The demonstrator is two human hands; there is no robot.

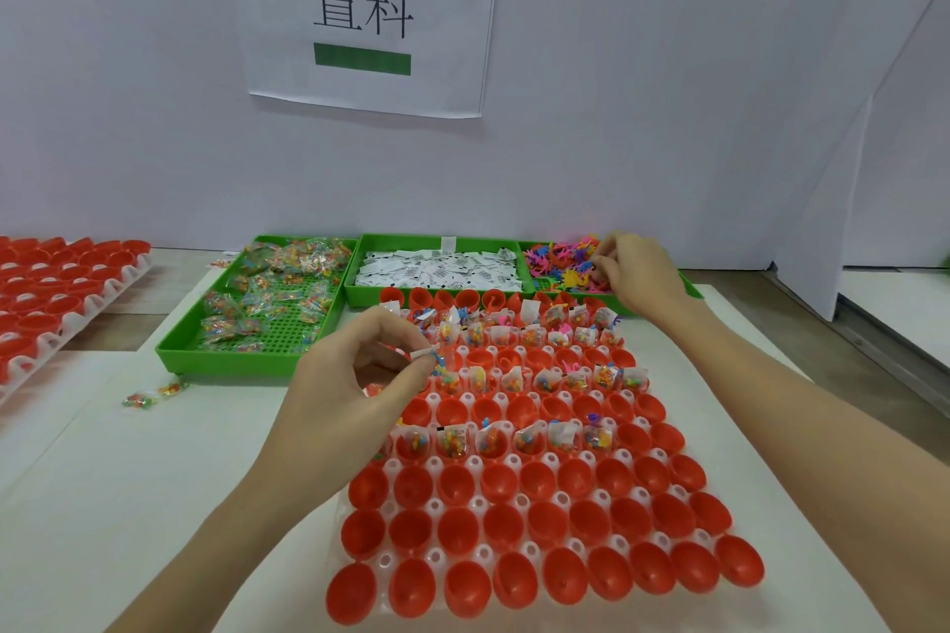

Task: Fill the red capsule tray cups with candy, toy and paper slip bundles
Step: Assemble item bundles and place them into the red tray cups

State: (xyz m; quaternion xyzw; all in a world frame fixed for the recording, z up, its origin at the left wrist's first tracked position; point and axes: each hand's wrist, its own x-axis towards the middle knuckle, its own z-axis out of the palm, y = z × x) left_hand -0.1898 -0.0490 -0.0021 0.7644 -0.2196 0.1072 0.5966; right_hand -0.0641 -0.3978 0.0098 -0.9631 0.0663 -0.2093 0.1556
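A tray of red capsule cups (540, 524) lies in front of me on white paper. Some rows hold candy bags, toys and slips; the near rows are bare. My left hand (354, 386) hovers over the tray's left edge and pinches a bundle of a paper slip, a small toy and a candy bag (434, 362) between thumb and fingers. My right hand (635, 272) reaches into the green toy tray (565, 267) at the back right, its fingers curled among the coloured toys. I cannot make out whether it holds one.
A green tray of candy bags (257, 303) stands at the back left and a green tray of paper slips (437, 267) in the middle. Another tray of red cups (46, 293) lies far left. Two loose candy bags (154, 393) lie on the paper. A white wall with a sign rises behind.
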